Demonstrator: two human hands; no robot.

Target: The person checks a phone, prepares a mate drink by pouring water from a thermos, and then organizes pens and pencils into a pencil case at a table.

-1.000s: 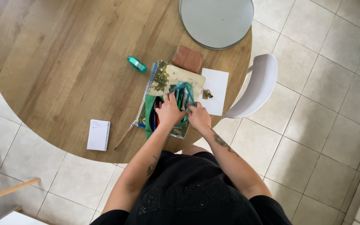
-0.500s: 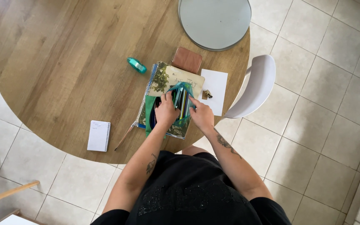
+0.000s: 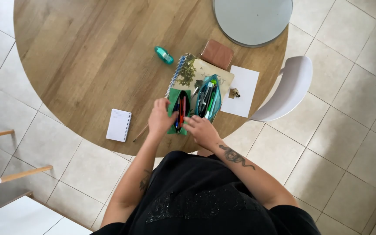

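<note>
A green pencil case lies open at the table's near edge, showing red, blue and black pens. My left hand grips its left side. My right hand pinches its lower right corner. Just to the right, an open teal pencil case full of pens rests on a spiral notebook with a plant picture on its cover. Neither hand touches the teal case.
On the round wooden table are a brown wallet, white paper with a small metal object, a teal bottle, a small white notepad and a pencil. A grey round disc and a white chair are on the right.
Both hands left the teal pencil case and drew back toward my body onto the green case. The teal case now lies open on the notebook.
</note>
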